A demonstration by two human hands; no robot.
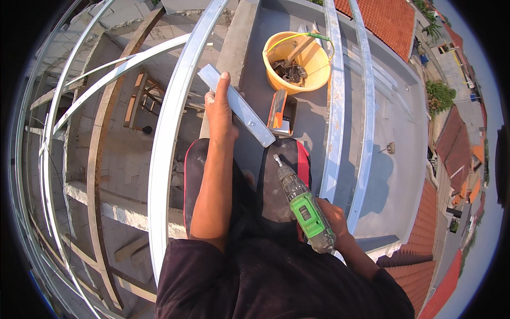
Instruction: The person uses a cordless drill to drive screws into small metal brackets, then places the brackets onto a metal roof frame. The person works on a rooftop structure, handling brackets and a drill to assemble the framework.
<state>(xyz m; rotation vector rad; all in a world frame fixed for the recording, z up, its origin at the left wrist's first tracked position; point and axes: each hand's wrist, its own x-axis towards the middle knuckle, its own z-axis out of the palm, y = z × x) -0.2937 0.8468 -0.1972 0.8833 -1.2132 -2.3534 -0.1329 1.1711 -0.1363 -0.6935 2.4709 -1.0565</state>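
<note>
My left hand [219, 109] is wrapped round a short silvery metal channel piece [247, 114], which slants from upper left down to the right above my knees. A screw head shows on its face near the lower end. In my right hand [333, 215] is a green and black cordless drill [308, 212], its bit pointing up and to the left, just below the channel's lower end and apart from it. The drill's grip and most of my right fingers are hidden behind its body.
An orange-yellow bucket [271, 80] with tools and cables stands ahead, beside an open small box [287, 114]. Long metal beams [172, 122] run along both sides of me. At left, a room with a wooden frame [139, 101] lies far below. Tiled roofs [393, 21] stand beyond the ledge.
</note>
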